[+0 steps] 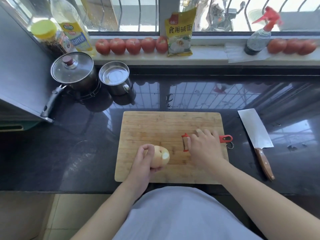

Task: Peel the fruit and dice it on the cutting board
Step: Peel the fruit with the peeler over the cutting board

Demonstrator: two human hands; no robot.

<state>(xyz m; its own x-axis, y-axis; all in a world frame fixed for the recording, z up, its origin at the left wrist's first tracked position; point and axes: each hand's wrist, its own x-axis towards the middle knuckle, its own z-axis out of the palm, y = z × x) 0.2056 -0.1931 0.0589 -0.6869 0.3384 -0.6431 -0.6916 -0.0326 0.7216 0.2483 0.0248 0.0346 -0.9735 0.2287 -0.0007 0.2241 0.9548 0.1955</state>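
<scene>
Our left hand [144, 160] grips the pale fruit [161, 157] steady above the cutting board [155, 125], while our right hand [204, 146] rests on the peeler [187, 142], fingers loosely curled over its handle.

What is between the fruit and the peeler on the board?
Nothing: in the head view, only bare cutting board lies between the fruit, held by the left hand, and the peeler.

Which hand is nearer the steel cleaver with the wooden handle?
Right. The right hand rests on the red peeler, nearer the cleaver; the left hand holds the pale fruit, farther away.
</scene>
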